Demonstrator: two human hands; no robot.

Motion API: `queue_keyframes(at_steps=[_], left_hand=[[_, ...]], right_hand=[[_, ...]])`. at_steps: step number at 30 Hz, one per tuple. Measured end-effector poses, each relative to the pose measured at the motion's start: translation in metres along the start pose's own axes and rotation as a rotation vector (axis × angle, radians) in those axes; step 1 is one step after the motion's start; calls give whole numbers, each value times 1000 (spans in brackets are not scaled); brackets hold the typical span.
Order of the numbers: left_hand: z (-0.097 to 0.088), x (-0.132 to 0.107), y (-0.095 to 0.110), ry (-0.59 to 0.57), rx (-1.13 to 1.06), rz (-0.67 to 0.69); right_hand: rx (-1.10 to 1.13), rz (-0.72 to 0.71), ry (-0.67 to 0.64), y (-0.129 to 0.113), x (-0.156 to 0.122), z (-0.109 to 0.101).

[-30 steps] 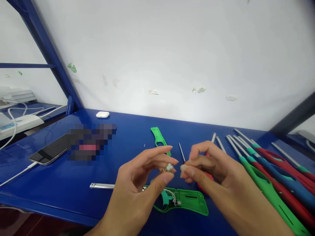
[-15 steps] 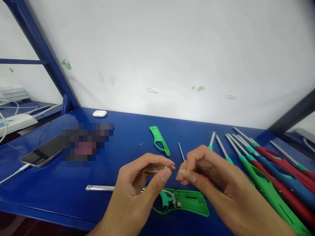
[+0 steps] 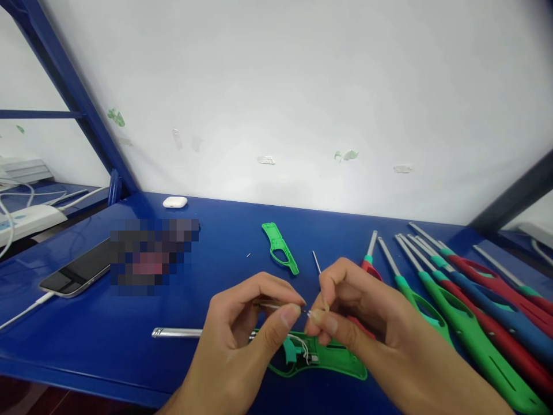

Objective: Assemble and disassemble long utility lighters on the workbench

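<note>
My left hand (image 3: 246,328) pinches a small clear, brownish lighter part (image 3: 270,302) between thumb and fingers. My right hand (image 3: 367,323) is closed in a pinch on a tiny piece I cannot make out, its fingertips touching the left hand's. Both hands hover just above an opened green lighter shell (image 3: 337,360) with white wires showing, lying on the blue table (image 3: 216,271). A metal tube (image 3: 177,332) sticks out to the left of that shell.
A loose green shell half (image 3: 280,246) and a thin metal rod (image 3: 317,263) lie farther back. Several long-nosed lighters (image 3: 470,288), green, red and blue, lie in a row at the right. A phone (image 3: 73,274) on a cable lies left; a white earbud case (image 3: 175,202) sits by the wall.
My hands have dropped lower and come together until the fingertips meet. The part in my left hand has turned from end-on to lying sideways.
</note>
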State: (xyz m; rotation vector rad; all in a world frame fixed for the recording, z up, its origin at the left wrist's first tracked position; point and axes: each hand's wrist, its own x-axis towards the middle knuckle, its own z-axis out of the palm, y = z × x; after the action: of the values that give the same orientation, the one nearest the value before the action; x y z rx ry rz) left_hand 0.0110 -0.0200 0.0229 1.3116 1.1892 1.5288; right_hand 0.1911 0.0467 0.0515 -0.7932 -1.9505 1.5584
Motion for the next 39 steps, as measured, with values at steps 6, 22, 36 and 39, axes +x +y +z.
queue_keyframes(at_steps=[6, 22, 36, 39], left_hand=[[-1, -4, 0, -10, 1, -12], [0, 0, 3, -8, -49, 1], [1, -1, 0, -69, -73, -39], [0, -1, 1, -82, -72, -47]], right_hand=[[81, 48, -57, 2, 2, -2], [172, 97, -86, 3, 6, -1], [215, 115, -83, 4, 7, -3], [222, 120, -54, 1, 8, -3]])
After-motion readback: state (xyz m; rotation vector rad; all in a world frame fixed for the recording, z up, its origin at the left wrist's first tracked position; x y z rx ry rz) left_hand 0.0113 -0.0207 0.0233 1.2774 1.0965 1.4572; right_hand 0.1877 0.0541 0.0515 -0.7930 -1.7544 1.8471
